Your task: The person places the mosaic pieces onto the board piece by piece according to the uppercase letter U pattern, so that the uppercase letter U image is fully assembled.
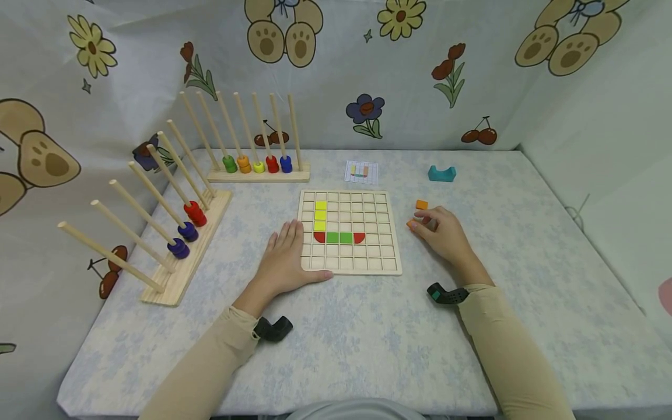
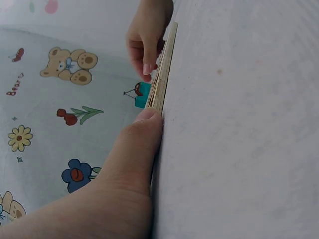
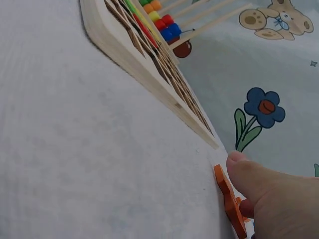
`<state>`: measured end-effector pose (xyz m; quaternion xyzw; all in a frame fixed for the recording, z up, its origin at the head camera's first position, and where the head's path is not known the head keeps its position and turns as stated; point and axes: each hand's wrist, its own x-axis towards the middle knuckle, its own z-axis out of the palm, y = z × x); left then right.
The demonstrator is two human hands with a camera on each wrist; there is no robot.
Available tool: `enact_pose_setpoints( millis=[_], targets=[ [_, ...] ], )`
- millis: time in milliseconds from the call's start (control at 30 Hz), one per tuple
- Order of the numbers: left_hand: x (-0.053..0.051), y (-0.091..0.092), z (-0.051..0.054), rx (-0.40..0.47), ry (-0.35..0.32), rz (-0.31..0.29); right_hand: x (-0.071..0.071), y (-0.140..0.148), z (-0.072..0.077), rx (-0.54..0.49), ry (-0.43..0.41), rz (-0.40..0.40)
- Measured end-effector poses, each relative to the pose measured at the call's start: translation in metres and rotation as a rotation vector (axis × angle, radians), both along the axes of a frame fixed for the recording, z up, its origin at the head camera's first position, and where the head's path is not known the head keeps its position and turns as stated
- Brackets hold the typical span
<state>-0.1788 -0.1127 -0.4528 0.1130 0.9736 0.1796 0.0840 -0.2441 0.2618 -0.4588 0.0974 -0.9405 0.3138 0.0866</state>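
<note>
A wooden grid board lies on the table, with yellow squares, green squares and red rounded pieces in an L-like layout. My left hand rests at its left side, fingers straight and thumb along the near edge; the left wrist view shows the thumb against the board. Right of the board, my right hand pinches an orange piece at the tabletop, its underside partly hidden. Another orange piece lies just beyond the fingers.
Two wooden peg racks stand at the left and back left, carrying coloured beads. A small pattern card lies behind the board, and a teal curved piece lies at the back right.
</note>
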Motion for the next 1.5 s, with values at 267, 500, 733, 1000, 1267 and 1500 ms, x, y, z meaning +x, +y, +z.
enact_pose_setpoints(
  millis=[267, 500, 733, 1000, 1267, 1500],
  targets=[
    [0.0, -0.001, 0.0, -0.001, 0.003, 0.001, 0.0, -0.004, -0.002, 0.041, -0.025, 0.002],
    [0.0, -0.001, 0.0, 0.0, 0.003, -0.004, 0.0, -0.005, -0.003, 0.02, -0.025, -0.009],
    [0.0, -0.002, 0.001, 0.004, 0.003, -0.001, 0.0, -0.007, -0.002, -0.028, -0.024, 0.017],
    [0.0, -0.001, 0.0, 0.008, 0.003, 0.001, 0.001, -0.008, 0.001, -0.082, -0.031, 0.011],
    [-0.001, 0.0, 0.0, 0.001, 0.005, -0.001, 0.004, -0.031, 0.016, -0.194, -0.109, 0.043],
    [-0.001, 0.0, 0.0, -0.003, -0.004, 0.004, 0.001, -0.066, 0.025, -0.198, -0.17, 0.14]
  ],
)
